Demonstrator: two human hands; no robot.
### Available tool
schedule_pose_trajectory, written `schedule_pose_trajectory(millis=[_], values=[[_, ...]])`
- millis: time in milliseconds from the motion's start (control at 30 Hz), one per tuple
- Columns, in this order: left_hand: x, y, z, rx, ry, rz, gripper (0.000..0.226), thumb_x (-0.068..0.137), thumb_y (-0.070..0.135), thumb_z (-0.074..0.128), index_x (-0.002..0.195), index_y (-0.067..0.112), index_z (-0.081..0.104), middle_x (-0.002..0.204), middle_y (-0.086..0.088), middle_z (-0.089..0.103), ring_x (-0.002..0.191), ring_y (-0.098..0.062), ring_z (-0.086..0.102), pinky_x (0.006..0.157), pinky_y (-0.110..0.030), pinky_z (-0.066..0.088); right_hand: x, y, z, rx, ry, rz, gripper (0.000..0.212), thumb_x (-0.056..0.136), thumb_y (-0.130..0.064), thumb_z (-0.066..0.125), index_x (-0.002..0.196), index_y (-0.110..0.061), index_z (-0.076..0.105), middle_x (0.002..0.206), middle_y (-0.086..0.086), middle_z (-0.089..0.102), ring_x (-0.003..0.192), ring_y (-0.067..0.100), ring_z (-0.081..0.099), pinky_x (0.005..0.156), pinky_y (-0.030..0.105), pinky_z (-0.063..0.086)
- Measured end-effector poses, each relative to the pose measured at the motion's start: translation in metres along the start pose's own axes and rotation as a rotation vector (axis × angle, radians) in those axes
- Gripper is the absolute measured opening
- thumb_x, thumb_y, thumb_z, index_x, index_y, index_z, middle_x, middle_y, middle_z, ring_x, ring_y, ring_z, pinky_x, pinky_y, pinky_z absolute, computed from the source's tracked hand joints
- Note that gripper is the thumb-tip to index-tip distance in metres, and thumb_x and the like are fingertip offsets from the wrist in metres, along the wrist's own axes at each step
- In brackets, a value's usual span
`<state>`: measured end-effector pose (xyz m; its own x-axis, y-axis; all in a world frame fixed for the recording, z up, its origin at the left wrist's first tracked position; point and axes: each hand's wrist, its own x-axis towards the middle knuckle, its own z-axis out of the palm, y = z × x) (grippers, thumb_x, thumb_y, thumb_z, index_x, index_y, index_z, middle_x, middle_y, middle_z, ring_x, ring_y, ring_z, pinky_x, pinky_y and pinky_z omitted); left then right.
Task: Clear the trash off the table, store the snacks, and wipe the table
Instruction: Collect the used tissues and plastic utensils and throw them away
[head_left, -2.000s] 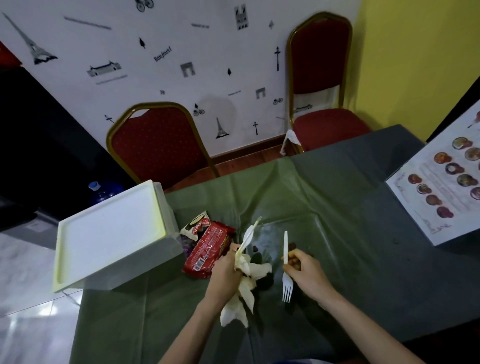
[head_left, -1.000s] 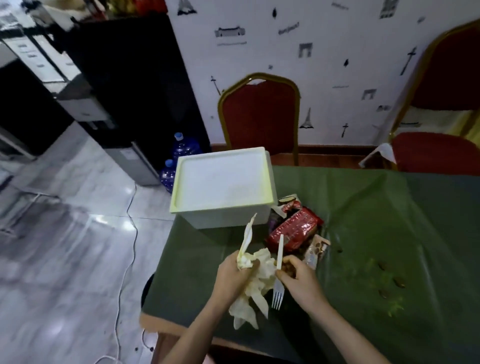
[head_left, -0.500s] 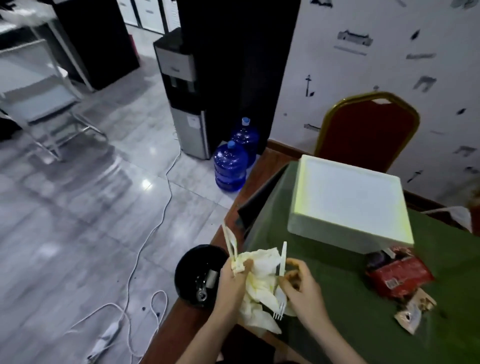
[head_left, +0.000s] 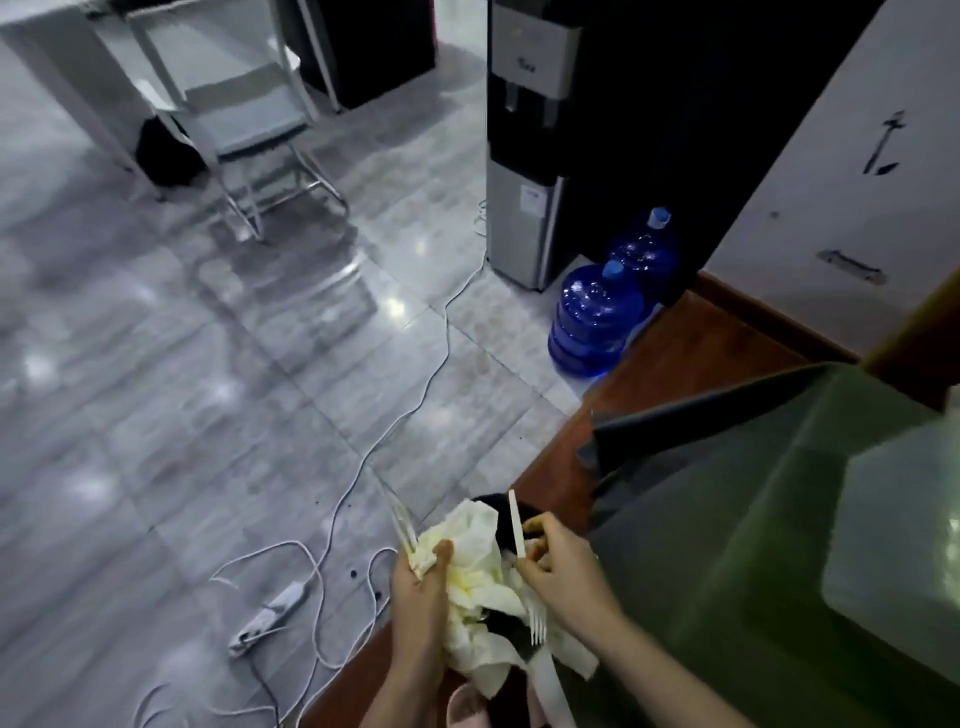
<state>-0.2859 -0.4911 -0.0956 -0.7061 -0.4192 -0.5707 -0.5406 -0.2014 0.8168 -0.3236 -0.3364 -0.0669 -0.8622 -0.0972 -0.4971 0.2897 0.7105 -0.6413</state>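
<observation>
My left hand (head_left: 418, 597) grips a crumpled, yellow-stained white napkin wad (head_left: 475, 551) together with a clear plastic utensil (head_left: 400, 519) that sticks up and to the left. My right hand (head_left: 563, 571) pinches a white plastic fork (head_left: 516, 525), tines pointing down. Both hands hover past the table's left edge, above a black bin (head_left: 506, 530) that the napkins mostly hide. The green tablecloth (head_left: 727, 519) fills the right side. A white storage box (head_left: 904, 545) sits on it at the far right, cut off by the frame.
Two blue water jugs (head_left: 592, 317) stand on the floor beside a water dispenser (head_left: 524, 130). A white power strip (head_left: 270, 613) and loose cables lie on the grey tiles to the left. A folding chair (head_left: 234, 104) stands at the back left.
My view has swung left from the tabletop to the floor. Both hands carried the napkins and fork off the table's left edge over the bin. The snack packets have left the view.
</observation>
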Motion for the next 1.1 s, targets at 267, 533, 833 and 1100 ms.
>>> schedule_pose_trajectory(millis=[267, 533, 833, 1100], values=[[0.123, -0.111, 0.03, 0.101, 0.058, -0.034, 0.018, 0.088, 0.014, 0.062, 0.105, 0.008, 0.058, 0.095, -0.012, 0.07, 0.087, -0.026, 0.067, 0.071, -0.031, 0.055, 0.137, 0.064, 0.067, -0.399, -0.168, -0.023, 0.016, 0.087, -0.012, 0.049, 0.102, -0.013, 0.054, 0.101, 0.006, 0.059, 0.094, 0.03, 0.059, 0.079, 0.041, 0.049], [0.204, -0.19, 0.074, 0.401, -0.114, -0.071, 0.031, 0.078, 0.034, 0.065, 0.1, 0.013, 0.059, 0.1, -0.005, 0.067, 0.089, -0.02, 0.062, 0.072, -0.031, 0.047, 0.218, 0.116, 0.1, -0.503, -0.418, 0.018, 0.035, 0.088, -0.03, 0.062, 0.113, -0.007, 0.056, 0.108, 0.013, 0.065, 0.099, 0.032, 0.062, 0.083, 0.038, 0.051], [0.18, -0.207, 0.07, 0.679, -0.025, 0.053, 0.023, 0.088, 0.003, 0.046, 0.1, 0.009, 0.065, 0.1, -0.01, 0.069, 0.088, -0.024, 0.063, 0.069, -0.027, 0.042, 0.203, 0.108, 0.082, -0.705, -0.485, -0.035, 0.018, 0.088, -0.01, 0.053, 0.104, -0.006, 0.06, 0.112, 0.017, 0.062, 0.1, 0.035, 0.059, 0.086, 0.042, 0.051], [0.063, -0.096, 0.051, 0.616, -0.165, 0.229, 0.015, 0.087, 0.005, 0.053, 0.083, 0.016, 0.062, 0.078, 0.0, 0.066, 0.071, -0.015, 0.061, 0.066, -0.039, 0.051, 0.066, 0.02, 0.02, -0.599, -0.209, -0.206, 0.02, 0.092, -0.018, 0.046, 0.109, -0.01, 0.053, 0.113, 0.015, 0.058, 0.102, 0.038, 0.057, 0.075, 0.04, 0.043]])
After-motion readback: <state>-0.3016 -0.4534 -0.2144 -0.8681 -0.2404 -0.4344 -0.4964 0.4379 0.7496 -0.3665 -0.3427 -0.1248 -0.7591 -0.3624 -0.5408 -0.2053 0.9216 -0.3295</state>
